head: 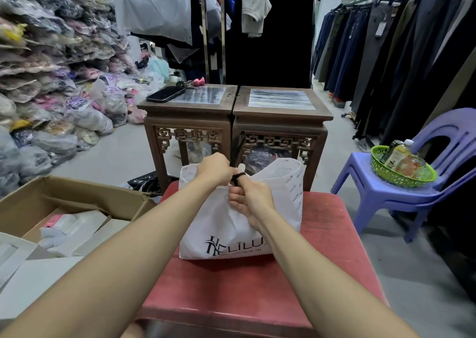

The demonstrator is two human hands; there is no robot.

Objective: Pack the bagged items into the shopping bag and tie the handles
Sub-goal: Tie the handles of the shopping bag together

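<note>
Handle-tying, white shopping bag, upright at the 12 o'clock end of the red table.
Left grip curled round the black handles at the bag's mouth; right grip, at its 4 o'clock, pinches a loop wound over one finger, likely tensioning the knot. Contents hidden.

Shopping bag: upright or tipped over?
Upright. The white shopping bag stands on the red stool, logo right way up; left hand and right hand grip its black handles.
</note>
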